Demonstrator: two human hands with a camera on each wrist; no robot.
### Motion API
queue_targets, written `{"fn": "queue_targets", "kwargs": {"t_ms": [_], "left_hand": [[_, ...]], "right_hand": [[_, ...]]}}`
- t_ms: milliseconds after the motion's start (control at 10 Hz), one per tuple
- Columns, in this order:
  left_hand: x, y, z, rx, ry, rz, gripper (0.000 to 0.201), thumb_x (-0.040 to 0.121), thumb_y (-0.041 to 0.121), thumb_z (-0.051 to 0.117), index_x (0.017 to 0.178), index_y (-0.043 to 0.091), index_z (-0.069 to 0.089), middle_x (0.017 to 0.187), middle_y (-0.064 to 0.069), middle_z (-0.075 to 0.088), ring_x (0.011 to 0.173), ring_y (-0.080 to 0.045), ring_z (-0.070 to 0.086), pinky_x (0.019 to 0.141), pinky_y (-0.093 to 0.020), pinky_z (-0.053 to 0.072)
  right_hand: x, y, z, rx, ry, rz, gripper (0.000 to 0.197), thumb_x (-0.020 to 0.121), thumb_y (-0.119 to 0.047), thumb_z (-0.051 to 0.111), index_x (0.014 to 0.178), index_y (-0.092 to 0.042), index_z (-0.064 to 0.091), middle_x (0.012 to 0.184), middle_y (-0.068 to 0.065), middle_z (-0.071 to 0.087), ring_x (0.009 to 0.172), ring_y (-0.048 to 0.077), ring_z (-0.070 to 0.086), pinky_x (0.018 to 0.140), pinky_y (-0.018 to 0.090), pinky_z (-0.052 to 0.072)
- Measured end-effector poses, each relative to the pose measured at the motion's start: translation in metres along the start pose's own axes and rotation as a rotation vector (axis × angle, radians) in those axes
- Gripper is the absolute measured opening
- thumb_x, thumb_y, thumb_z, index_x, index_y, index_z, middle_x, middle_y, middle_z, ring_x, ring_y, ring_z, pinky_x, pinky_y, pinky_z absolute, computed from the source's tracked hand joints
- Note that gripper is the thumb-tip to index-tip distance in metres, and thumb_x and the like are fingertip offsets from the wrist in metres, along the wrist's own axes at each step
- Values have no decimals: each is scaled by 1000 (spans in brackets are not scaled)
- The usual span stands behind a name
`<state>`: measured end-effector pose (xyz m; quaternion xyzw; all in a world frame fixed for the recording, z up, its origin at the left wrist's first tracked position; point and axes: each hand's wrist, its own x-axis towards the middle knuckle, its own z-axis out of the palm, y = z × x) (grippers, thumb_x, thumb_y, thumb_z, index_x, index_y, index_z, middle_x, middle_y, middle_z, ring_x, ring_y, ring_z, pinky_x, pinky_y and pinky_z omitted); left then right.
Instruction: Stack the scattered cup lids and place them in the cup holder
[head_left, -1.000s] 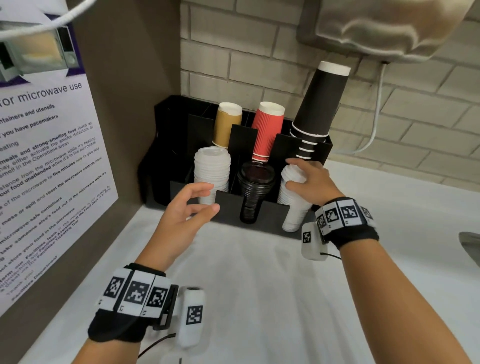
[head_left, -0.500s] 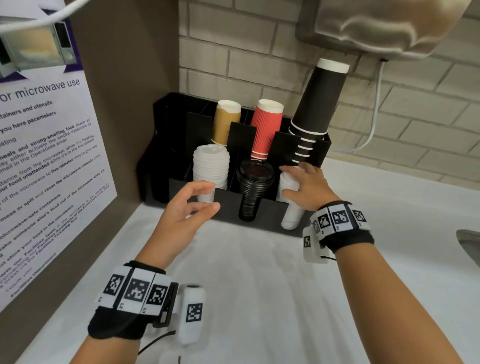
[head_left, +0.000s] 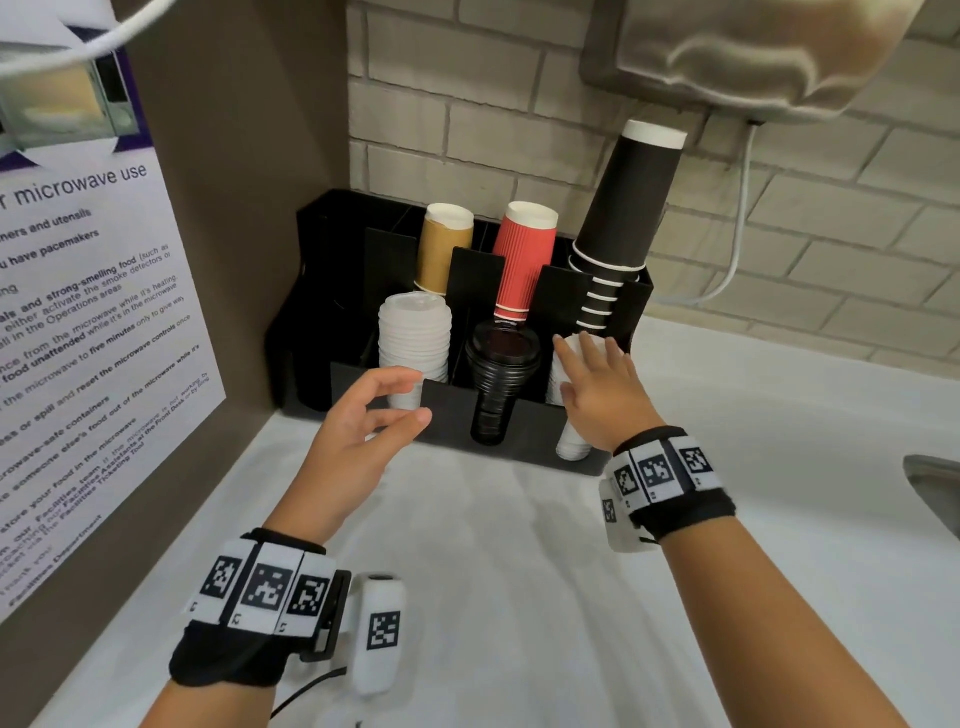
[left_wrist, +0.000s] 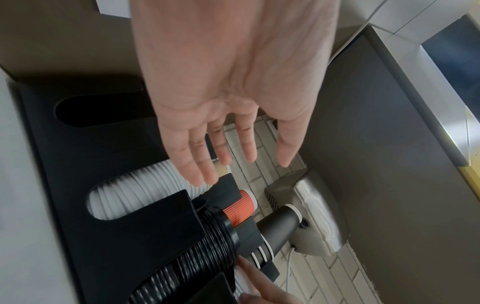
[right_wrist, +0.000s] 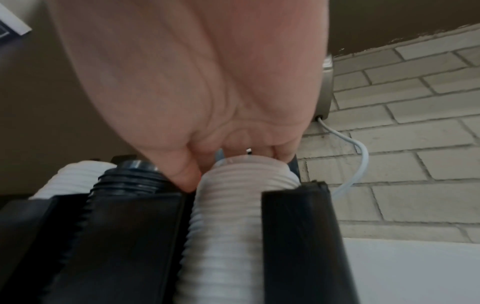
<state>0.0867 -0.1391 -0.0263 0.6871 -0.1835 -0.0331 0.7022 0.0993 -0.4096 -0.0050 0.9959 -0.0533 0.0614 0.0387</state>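
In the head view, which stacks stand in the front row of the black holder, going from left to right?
White lid stack → black lid stack → second white lid stack, with the right hand on top of it.

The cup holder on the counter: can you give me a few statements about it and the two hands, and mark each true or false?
1. The black lids stand in the cup holder between two stacks of white lids. True.
2. The left hand holds a lid. False: it hovers before the holder, fingers loose, holding nothing.
3. The right hand rests on the right stack of white lids. True.
4. The red cups lie on the counter. False: they stand in the holder's back row.
5. The black cups are the shortest stack. False: they rise highest.
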Motion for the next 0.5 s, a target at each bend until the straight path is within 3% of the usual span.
{"fn": "queue_targets", "kwargs": {"t_ms": [100,200,300,400,500], "left_hand": [[0,-1,-2,-1,6,-1,35,68,49,69,103,47,65,121,10,58,102,-19,65,98,-43,52],[4,-4,-5,-3,25,14,28,78,34,71,103,45,65,120,10,59,95,-13,66,97,-41,52],[7,-4,-4,1,32,33,29,89,17,68,106,40,64,118,10,59,91,-10,65,93,-36,54],[8,2,-3,2,7,83,30,90,12,65,106,38,63,115,10,59,88,-9,64,80,-23,54],[9,8,-3,62,15,106,28,91,12,64,107,35,61,110,10,60,84,-3,63,75,-18,52]], "right_hand": [[0,-3,5,-20,7,14,61,100,-18,34,154,-20,6,159,10,9,145,39,7,118,46,6],[0,-5,8,-12,0,27,63,98,-17,36,154,-21,6,159,10,9,145,39,6,118,46,5],[0,-7,2,24,-59,40,62,100,-20,35,154,-22,3,160,9,4,146,38,0,118,46,3],[-6,-4,-12,67,-42,25,66,101,-36,35,153,-25,-3,161,6,-4,147,32,-10,117,48,0],[-24,-6,-27,215,95,11,68,98,-42,40,153,-32,0,161,3,-3,147,27,-10,116,50,-2]]}}
